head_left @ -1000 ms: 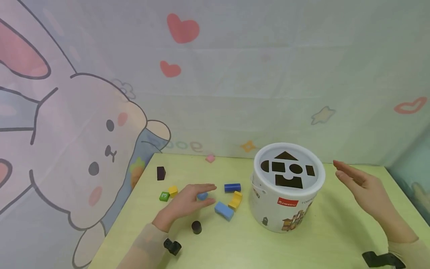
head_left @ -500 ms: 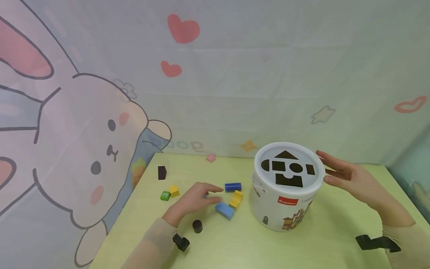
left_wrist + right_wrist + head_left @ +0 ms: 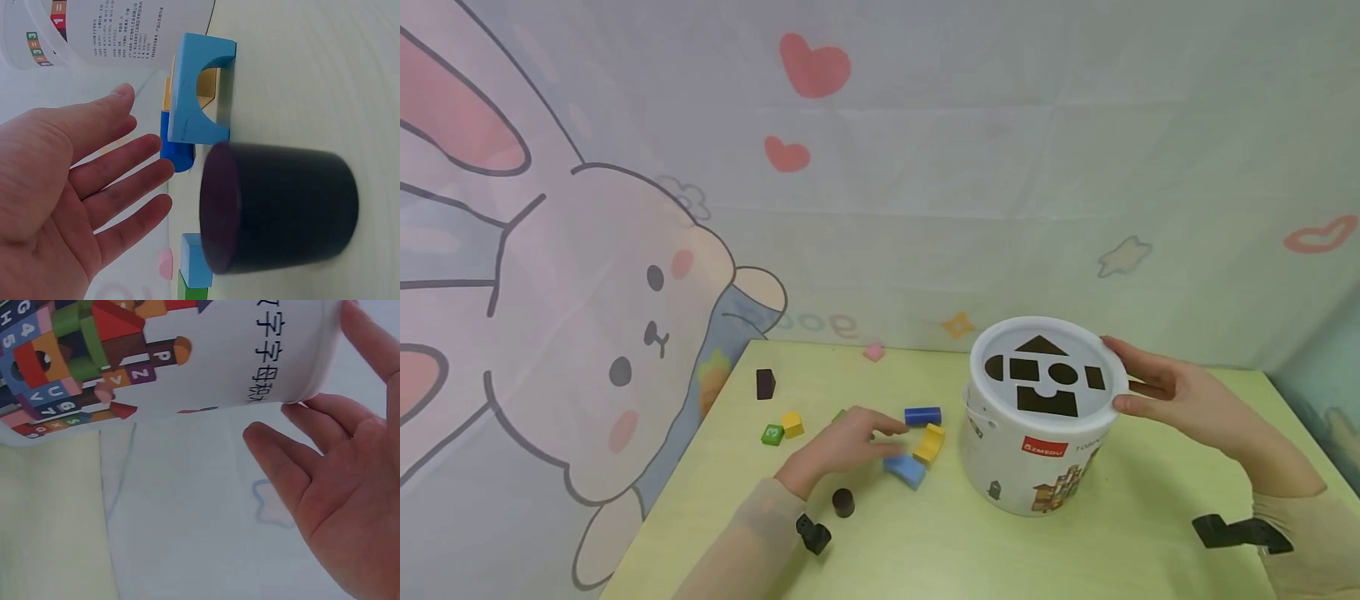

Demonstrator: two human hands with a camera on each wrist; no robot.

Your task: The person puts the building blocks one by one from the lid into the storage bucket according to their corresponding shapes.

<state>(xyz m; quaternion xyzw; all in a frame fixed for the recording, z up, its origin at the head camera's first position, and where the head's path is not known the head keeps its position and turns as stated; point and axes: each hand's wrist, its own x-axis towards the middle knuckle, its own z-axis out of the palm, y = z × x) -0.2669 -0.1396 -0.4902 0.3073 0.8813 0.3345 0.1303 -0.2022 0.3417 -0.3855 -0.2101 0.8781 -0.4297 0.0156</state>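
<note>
My left hand [image 3: 850, 439] hovers palm-in over the table with its fingers loosely extended, holding nothing. Close to its fingertips lie a light blue arch block [image 3: 906, 472], a yellow curved block [image 3: 929, 445] and a dark blue cylinder [image 3: 922, 416]. In the left wrist view, a dark cylinder block [image 3: 281, 209] stands nearest the camera. My right hand [image 3: 1198, 408] touches the right side of a white bucket [image 3: 1007, 475], its thumb and fingers spread along the rim of the lid [image 3: 1101, 404]. Cut-outs of several shapes show in that lid.
Farther left on the yellow-green table [image 3: 700, 533] lie a green number cube [image 3: 772, 435], a yellow cube [image 3: 792, 425] and a dark block [image 3: 765, 384]. A green block [image 3: 839, 414] peeks out behind the left hand. A printed cloth [image 3: 925, 208] hangs behind the table.
My right hand has moved left from beside the bucket to its lid rim. My left hand has shifted right, closer to the light blue arch block. The bucket stays in place.
</note>
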